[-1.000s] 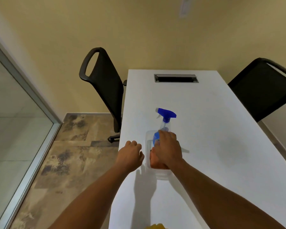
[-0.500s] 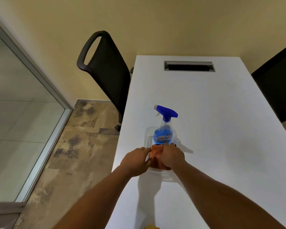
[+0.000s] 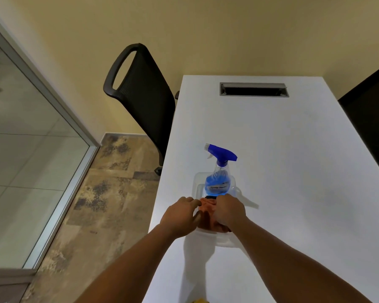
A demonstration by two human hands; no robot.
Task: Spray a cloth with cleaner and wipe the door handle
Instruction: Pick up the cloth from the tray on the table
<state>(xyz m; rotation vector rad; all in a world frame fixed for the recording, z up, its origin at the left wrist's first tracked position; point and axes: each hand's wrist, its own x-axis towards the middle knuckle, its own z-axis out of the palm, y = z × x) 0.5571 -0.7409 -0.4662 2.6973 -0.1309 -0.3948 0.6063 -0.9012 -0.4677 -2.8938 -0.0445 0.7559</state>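
Note:
A clear spray bottle [image 3: 218, 178] with blue liquid and a blue trigger head stands upright in the far end of a clear plastic tray [image 3: 197, 182] on the white table [image 3: 293, 171]. An orange cloth [image 3: 207, 207] lies in the near end of the tray, just in front of the bottle. My right hand [image 3: 230, 212] grips the cloth from the right with curled fingers. My left hand [image 3: 181, 215] touches the cloth's left edge at the tray rim. Both hands cover most of the cloth. No door handle is in view.
A black mesh chair [image 3: 144, 101] stands at the table's left edge, another black chair [image 3: 372, 123] at the far right. A cable slot [image 3: 254, 89] sits at the table's far end. A glass wall with a metal frame [image 3: 59, 110] runs along the left, over stone-patterned floor [image 3: 101, 204].
My right hand has come off the spray bottle and down onto the orange cloth. My left hand has moved right to the cloth's edge. The camera tilted down and left.

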